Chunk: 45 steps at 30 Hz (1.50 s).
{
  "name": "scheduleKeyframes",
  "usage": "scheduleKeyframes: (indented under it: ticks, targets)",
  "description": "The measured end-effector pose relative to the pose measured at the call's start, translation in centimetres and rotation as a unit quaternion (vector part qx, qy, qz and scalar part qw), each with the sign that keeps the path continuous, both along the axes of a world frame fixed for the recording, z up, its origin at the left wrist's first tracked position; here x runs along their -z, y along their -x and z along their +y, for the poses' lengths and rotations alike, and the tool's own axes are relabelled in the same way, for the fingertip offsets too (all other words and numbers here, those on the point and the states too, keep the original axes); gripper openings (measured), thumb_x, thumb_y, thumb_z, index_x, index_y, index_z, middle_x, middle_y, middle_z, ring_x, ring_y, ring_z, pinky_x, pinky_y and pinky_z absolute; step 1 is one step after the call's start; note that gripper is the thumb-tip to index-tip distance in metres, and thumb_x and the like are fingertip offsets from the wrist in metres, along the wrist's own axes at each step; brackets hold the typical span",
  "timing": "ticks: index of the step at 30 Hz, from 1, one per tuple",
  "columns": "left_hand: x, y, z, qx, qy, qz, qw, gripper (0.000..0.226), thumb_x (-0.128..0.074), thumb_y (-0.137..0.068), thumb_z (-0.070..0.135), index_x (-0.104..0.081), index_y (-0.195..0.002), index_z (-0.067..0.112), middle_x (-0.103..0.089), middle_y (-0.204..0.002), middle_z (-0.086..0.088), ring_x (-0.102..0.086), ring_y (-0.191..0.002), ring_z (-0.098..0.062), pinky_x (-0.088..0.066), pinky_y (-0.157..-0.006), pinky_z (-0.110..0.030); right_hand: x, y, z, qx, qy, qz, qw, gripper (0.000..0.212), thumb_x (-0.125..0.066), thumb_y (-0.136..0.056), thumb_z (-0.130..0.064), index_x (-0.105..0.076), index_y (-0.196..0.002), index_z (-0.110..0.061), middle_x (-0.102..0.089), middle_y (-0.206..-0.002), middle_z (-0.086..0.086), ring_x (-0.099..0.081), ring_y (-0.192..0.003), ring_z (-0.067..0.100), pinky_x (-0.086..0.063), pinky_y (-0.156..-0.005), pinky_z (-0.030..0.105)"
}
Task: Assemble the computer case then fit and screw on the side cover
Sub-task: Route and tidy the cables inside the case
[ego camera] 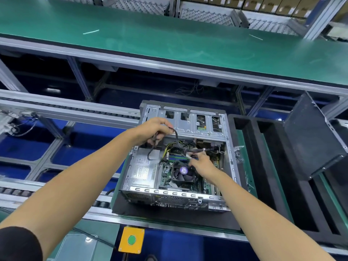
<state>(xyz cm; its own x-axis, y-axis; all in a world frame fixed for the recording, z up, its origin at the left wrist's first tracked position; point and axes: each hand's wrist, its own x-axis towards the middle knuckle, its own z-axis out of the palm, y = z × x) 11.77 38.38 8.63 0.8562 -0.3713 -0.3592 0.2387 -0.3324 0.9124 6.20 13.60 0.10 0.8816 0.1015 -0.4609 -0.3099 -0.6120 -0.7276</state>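
Left hand [154,129] fingers pinched black cable [176,133], right hand [200,161] gripped a connector [188,156] inside case [230,147]; I feared snagging the fan [183,171]

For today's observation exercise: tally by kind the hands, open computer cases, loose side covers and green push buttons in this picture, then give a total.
Hands: 2 (left hand, right hand)
Open computer case: 1
Loose side cover: 1
Green push button: 1
Total: 5

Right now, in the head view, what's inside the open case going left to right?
Power supply → CPU fan → right hand, pinching a white connector.
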Motion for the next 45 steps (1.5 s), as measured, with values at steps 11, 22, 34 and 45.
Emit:
scheduleKeyframes:
  ticks: [11, 22, 34, 45]
  targets:
    - [-0.1, -0.2, 0.3, 0.005, -0.419, -0.367, 0.83, 0.042, -0.079, -0.076, 0.046, -0.042, -0.093, 0.037, -0.06, -0.07, 0.011, -0.06, -0.069, -0.014, -0.037, -0.055, -0.027, 1.2, -0.8, -1.4, 0.214, -0.049, -0.016, 0.976, 0.032, -0.04, -0.093, 0.016, -0.06, -0.08, -0.005, -0.06, -0.078, 0.006, -0.046, -0.058, 0.018, -0.035, -0.043, 0.024]
    - [2.0, 0.5, 0.3, 0.188, -0.433, -0.567, 0.675, 0.035, -0.066, -0.074, -0.007, -0.05, -0.083, 0.023, -0.055, -0.083, 0.005, -0.045, -0.08, -0.021, -0.038, -0.061, -0.035, 1.5, -0.4, -2.0, 0.194, 0.008, -0.023, 0.981, 0.027, -0.044, -0.096, 0.004, -0.067, -0.083, -0.002, -0.061, -0.09, 0.021, -0.041, -0.062, 0.022, -0.031, -0.047, 0.027]
    - [3.7, 3.4, -2.7, 0.154, -0.279, -0.393, 0.863, 0.012, -0.054, -0.097, 0.041, -0.048, -0.103, 0.032, -0.054, -0.095, 0.014, -0.042, -0.098, -0.01, -0.041, -0.079, -0.032, -0.5, 0.2, -1.6, 0.278, -0.355, 0.095, 0.887, 0.043, -0.024, -0.087, 0.01, -0.05, -0.121, 0.007, -0.06, -0.081, 0.019, -0.054, -0.05, 0.019, -0.042, -0.049, 0.029]
    - [5.4, 4.5, -7.5, 0.167, -0.307, -0.363, 0.864, 0.053, -0.066, -0.08, 0.06, -0.049, -0.123, 0.033, -0.042, -0.106, 0.009, -0.046, -0.103, -0.013, -0.03, -0.096, -0.036, -0.8, 0.7, -1.5, 0.209, -0.463, 0.097, 0.856, 0.057, -0.021, -0.08, 0.006, -0.052, -0.128, 0.001, -0.069, -0.097, 0.024, -0.069, -0.069, 0.026, -0.056, -0.076, 0.046]
